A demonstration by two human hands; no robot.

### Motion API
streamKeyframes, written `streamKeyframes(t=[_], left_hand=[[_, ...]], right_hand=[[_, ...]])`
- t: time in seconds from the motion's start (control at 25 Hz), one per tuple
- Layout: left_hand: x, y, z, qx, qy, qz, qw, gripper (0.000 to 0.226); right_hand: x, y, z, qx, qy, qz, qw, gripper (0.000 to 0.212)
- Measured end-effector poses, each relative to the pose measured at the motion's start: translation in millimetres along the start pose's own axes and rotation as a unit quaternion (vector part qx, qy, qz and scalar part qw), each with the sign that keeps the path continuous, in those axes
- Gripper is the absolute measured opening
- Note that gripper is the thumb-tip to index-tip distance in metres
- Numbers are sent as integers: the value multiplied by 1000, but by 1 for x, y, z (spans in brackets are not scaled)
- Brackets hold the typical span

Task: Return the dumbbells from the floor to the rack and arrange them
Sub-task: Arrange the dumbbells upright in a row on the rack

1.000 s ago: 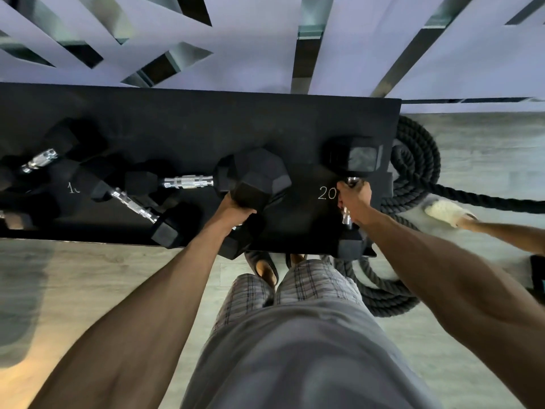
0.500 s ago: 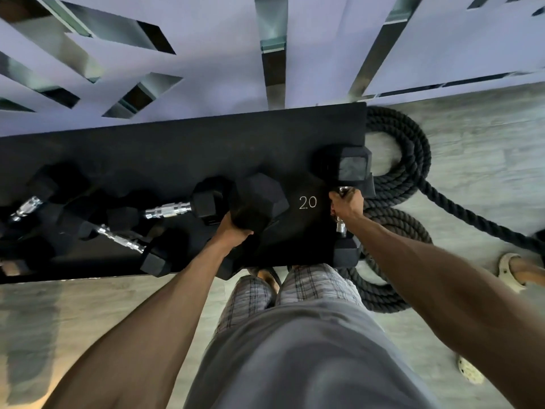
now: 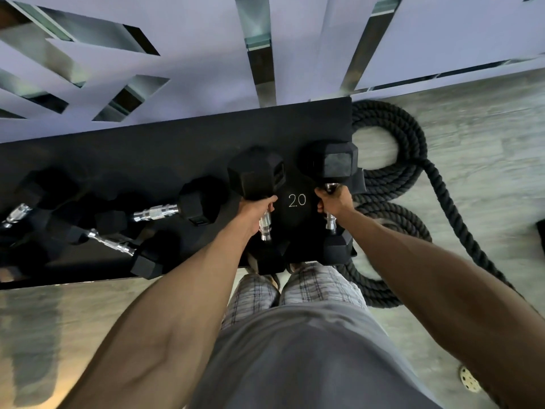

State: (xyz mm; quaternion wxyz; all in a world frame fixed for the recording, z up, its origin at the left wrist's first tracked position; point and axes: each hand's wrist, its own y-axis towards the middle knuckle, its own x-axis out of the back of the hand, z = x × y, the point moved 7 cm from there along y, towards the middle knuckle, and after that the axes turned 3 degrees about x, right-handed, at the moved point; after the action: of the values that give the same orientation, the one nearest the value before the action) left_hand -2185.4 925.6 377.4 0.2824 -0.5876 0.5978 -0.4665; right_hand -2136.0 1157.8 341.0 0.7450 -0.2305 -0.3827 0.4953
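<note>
Black rubber hexagonal heads cap the two dumbbells in hand, both pointing front to back at the right end of the dark rack (image 3: 147,152). The left hand (image 3: 256,209) has its fingers (image 3: 269,202) curled round the chrome handle of the left dumbbell (image 3: 256,172), tight against the far head. Bare knurled handle shows just behind those fingers, and the near head sits at the rack's front edge. The right hand (image 3: 334,200) wraps its fingers (image 3: 321,206) the same way round the handle of the right dumbbell (image 3: 333,163), again directly below the far head, with the near head just behind the wrist at the rack's corner. Whether either dumbbell rests fully on the rack or is slightly lifted I cannot tell. Between the two sets of fingers a white number 20 (image 3: 297,200) shows on the black surface. Left of the left fingers a sideways dumbbell (image 3: 200,202) lies with its handle pointing away from them, and an angled dumbbell (image 3: 147,258) lies nearer the front edge; further ones are lost in shadow. Right of the right fingers a coiled black rope (image 3: 389,184) lies on the floor (image 3: 486,143).
</note>
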Motion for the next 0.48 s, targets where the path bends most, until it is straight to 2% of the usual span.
streamKeyframes(t=[0.2,0.36,0.48], left_hand=[[-18,8,-1,26,-66,31,997,17],[-22,16,-4,24,-53,50,997,25],[-18,23,-4,30,-52,61,996,21]], right_hand=[[0,5,-1,5,-34,4,999,22],[1,6,-4,-10,-34,-8,999,40],[8,-8,3,21,-174,-33,984,54]])
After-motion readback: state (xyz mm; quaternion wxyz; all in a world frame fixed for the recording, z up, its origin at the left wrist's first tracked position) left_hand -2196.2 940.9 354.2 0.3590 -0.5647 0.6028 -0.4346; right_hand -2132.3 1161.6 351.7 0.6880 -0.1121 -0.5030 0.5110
